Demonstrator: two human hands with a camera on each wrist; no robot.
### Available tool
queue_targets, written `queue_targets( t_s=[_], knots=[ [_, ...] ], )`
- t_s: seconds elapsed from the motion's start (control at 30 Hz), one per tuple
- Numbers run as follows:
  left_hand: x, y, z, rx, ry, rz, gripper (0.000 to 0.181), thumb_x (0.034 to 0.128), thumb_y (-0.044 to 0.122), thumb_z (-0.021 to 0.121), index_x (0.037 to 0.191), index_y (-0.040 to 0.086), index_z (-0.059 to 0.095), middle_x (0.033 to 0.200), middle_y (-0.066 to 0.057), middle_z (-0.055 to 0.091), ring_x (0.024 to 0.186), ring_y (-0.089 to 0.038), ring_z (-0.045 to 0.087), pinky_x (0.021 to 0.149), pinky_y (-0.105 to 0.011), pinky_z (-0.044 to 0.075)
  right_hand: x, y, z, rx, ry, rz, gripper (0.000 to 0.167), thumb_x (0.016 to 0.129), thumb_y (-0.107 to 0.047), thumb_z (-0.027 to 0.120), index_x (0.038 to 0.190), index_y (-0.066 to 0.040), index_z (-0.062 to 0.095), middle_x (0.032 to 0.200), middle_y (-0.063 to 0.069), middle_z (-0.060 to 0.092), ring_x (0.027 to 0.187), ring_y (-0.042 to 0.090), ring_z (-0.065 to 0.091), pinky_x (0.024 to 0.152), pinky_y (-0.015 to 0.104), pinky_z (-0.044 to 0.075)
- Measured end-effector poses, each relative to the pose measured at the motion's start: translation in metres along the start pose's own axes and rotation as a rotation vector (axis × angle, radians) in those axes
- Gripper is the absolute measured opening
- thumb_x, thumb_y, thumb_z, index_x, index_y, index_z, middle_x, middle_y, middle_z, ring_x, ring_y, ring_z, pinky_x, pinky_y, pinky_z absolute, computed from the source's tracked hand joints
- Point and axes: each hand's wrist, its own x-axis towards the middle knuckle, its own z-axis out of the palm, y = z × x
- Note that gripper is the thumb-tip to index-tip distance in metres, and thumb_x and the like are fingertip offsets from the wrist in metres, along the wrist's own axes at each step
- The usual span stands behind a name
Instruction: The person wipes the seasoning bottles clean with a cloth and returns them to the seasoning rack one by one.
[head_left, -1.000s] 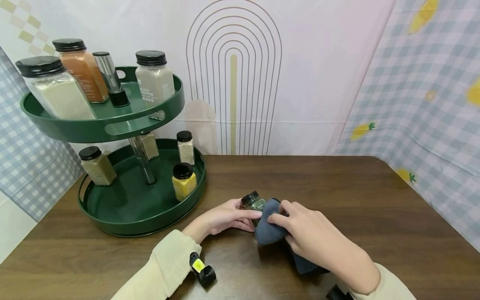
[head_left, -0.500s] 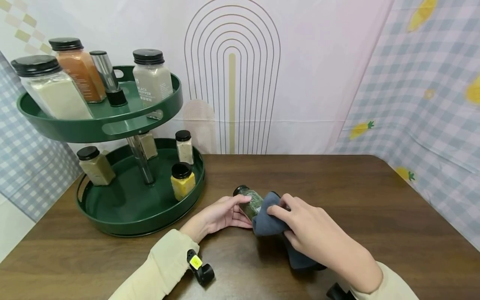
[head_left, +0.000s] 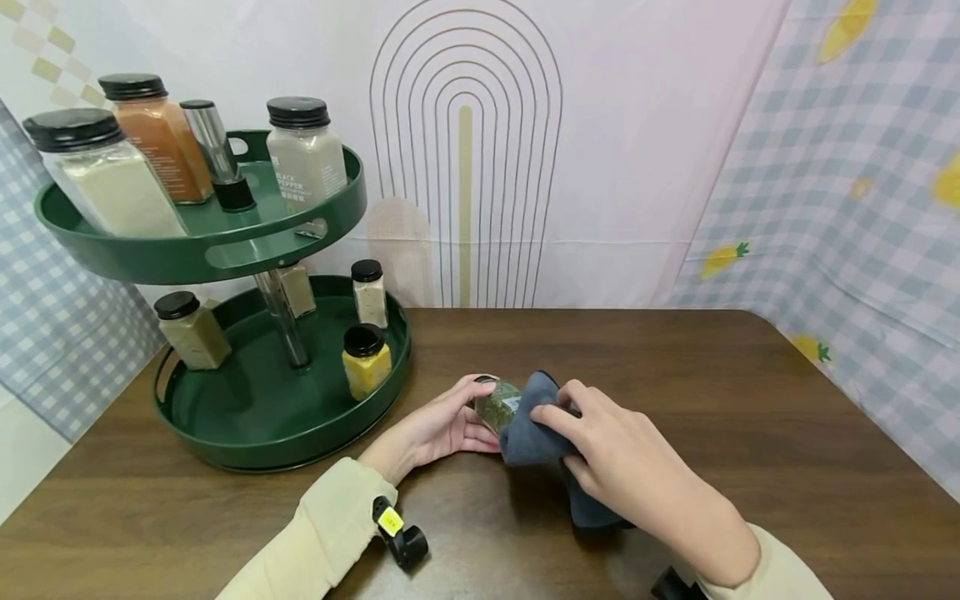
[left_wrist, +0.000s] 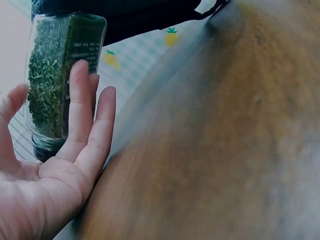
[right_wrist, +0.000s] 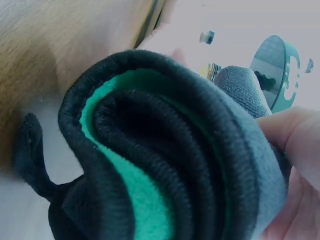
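Note:
My left hand (head_left: 446, 425) holds a small glass jar of dried green herbs (head_left: 497, 407) between thumb and fingers. In the left wrist view the herb jar (left_wrist: 50, 75) shows its black cap toward the palm and white print on one side. My right hand (head_left: 618, 450) grips a bunched dark grey-blue cloth (head_left: 528, 437), which covers the jar's base end. In the right wrist view the folded cloth (right_wrist: 165, 115) shows a green inner layer and hides most of the jar. Part of the cloth hangs below the right hand.
At the left stands a two-tier green turntable rack (head_left: 255, 450). Its upper tray (head_left: 135, 262) bears large spice jars and a metal grinder (head_left: 217, 154). Small jars stand on the lower tray, among them a yellow spice jar (head_left: 367, 367). The wooden table (head_left: 712, 400) extends to the right.
The herb jar has turned in my left hand, so its cap now lies mostly behind the thumb and its label shows. Both hands keep nearly the same place, with the cloth shifted slightly left.

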Motion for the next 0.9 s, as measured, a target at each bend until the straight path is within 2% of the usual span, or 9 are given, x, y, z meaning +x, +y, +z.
queue_targets(
  t_s=[0.23, 0.43, 0.7, 0.9],
  knots=[
    [-0.0026, 0.0003, -0.0027, 0.004, -0.02, -0.005, 0.023, 0.0954, 0.036, 0.041, 0.115, 0.027, 0.035, 0.087, -0.008, 0.059, 0.059, -0.014, 0.061, 0.076, -0.035, 0.054, 0.0005, 0.001, 0.0018, 0.022, 0.058, 0.008, 0.046, 0.065, -0.001, 0.073, 0.105, -0.021, 0.063, 0.095, -0.002, 0.053, 0.071, 0.008, 0.052, 0.047, 0.02, 0.039],
    [-0.0025, 0.0011, -0.003, 0.01, -0.031, -0.005, 0.024, 0.0956, 0.038, 0.041, 0.115, 0.026, 0.033, 0.087, -0.009, 0.058, 0.057, -0.012, 0.059, 0.08, -0.038, 0.053, 0.0008, 0.0023, 0.0043, 0.034, 0.14, 0.003, 0.045, 0.065, 0.003, 0.066, 0.104, -0.018, 0.064, 0.096, -0.003, 0.055, 0.075, 0.01, 0.055, 0.049, 0.023, 0.043],
    [-0.0014, 0.0012, -0.0024, -0.046, 0.015, -0.002, 0.022, 0.0938, 0.037, 0.041, 0.112, 0.026, 0.037, 0.091, -0.008, 0.055, 0.056, -0.008, 0.057, 0.077, -0.035, 0.054, 0.0017, 0.0009, 0.0033, 0.033, 0.128, 0.019, 0.045, 0.066, 0.004, 0.067, 0.105, -0.018, 0.064, 0.096, -0.001, 0.055, 0.074, 0.01, 0.054, 0.046, 0.021, 0.039],
    [-0.0012, 0.0022, -0.0033, -0.057, 0.01, -0.039, 0.039, 0.0926, 0.043, 0.041, 0.11, 0.008, 0.046, 0.08, -0.003, 0.06, 0.054, -0.004, 0.055, 0.079, -0.032, 0.054, 0.0007, 0.0011, 0.0017, 0.003, 0.099, 0.046, 0.044, 0.066, 0.002, 0.071, 0.103, -0.019, 0.064, 0.095, 0.0, 0.055, 0.073, 0.011, 0.054, 0.044, 0.021, 0.037]
  ],
)
